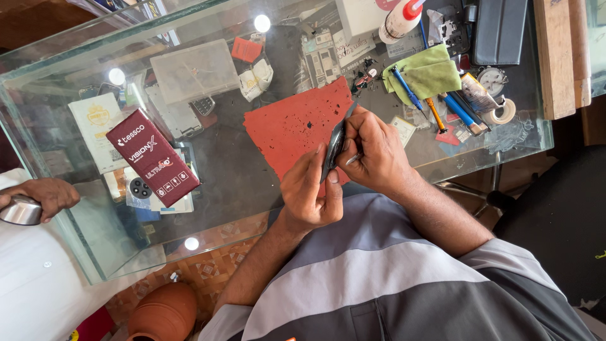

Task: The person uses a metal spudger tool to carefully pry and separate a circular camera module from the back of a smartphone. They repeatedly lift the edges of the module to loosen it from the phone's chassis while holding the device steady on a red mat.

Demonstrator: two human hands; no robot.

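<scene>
Head view: both hands, left hand [310,189] and right hand [372,151], had fingers clamped on a thin dark phone [332,150] above the glass tabletop [227,170]; a slipped tool risked cracking it.

The person is wearing a grey shirt with short sleeves. A lighter grey stripe is running across the front of it. Both arms are showing bare below the sleeves. The left hand [310,192] and right hand [374,151] are wearing no gloves.

Glossy, reflective glass counter [76,208]; matt red rubbery mat [290,123], speckled and worn; soft green cloth [429,72]; dark glossy phone [333,148]; bare wooden block [555,57]; glossy maroon cardboard box [151,156]; shiny metal cup [20,211]; matt terracotta pot [164,312].
</scene>
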